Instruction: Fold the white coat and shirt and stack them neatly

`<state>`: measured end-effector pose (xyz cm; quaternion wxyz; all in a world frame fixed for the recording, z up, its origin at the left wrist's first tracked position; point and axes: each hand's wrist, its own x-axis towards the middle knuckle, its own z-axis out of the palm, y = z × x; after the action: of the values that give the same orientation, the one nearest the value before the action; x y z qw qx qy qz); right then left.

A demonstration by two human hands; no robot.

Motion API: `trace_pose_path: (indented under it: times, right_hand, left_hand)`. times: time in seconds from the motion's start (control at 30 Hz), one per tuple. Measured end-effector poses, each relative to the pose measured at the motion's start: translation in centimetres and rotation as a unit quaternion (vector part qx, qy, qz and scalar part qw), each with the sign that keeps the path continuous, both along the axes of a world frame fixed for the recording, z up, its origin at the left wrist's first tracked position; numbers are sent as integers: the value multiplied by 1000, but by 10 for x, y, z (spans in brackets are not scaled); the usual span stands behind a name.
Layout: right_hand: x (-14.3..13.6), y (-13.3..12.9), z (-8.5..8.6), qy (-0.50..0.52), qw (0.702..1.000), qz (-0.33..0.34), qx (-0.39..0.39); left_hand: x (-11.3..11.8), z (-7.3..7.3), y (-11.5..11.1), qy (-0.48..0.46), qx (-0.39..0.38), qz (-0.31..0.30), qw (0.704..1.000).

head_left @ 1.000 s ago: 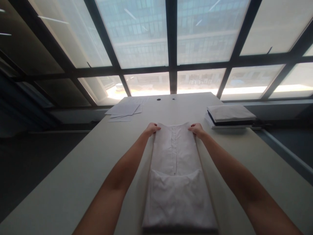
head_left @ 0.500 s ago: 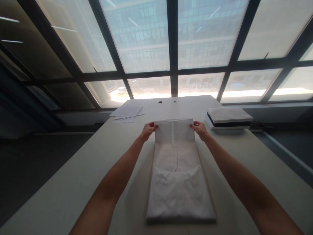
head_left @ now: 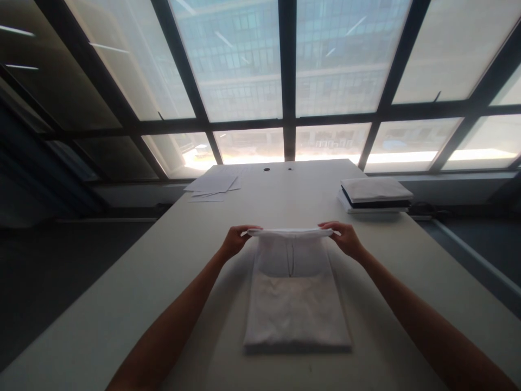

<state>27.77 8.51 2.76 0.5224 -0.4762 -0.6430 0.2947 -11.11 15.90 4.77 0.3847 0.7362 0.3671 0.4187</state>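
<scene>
Pinching between fingers and thumbs, with left hand (head_left: 234, 241) and right hand (head_left: 345, 239) at opposite ends of the raised far edge of a white garment (head_left: 299, 312), set out on a pale table (head_left: 277, 201) at the lower middle of the frame. Probably well along in folding: already drawn in to a narrow strip and doubled over flat at the near half, but not yet laid down at the far end. Too dim at the held edge to tell a doubled band from a single layer seen edge-on.
</scene>
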Motion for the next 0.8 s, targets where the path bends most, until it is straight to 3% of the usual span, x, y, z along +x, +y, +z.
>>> trace_pose_path:
  times: [0.2,0.4,0.57,0.7,0.8]
  right_hand:
    - [3,-33,-25,-135,990,0,25]
    - [12,-34,-47,-201,978,9,51]
    - [12,-42,-43,-264,961,31,74]
    - [5,-50,-32,-348,933,49,73]
    - [3,-52,-29,-383,918,74,68]
  left_hand:
    - [-12,-27,-30,75,25,-47,996]
    - [-22,-45,-24,89,59,-80,991]
    - [-28,-47,-24,139,108,-91,980]
    - [-23,-44,-31,227,178,-124,950]
    - [-20,-43,-33,267,175,-165,933]
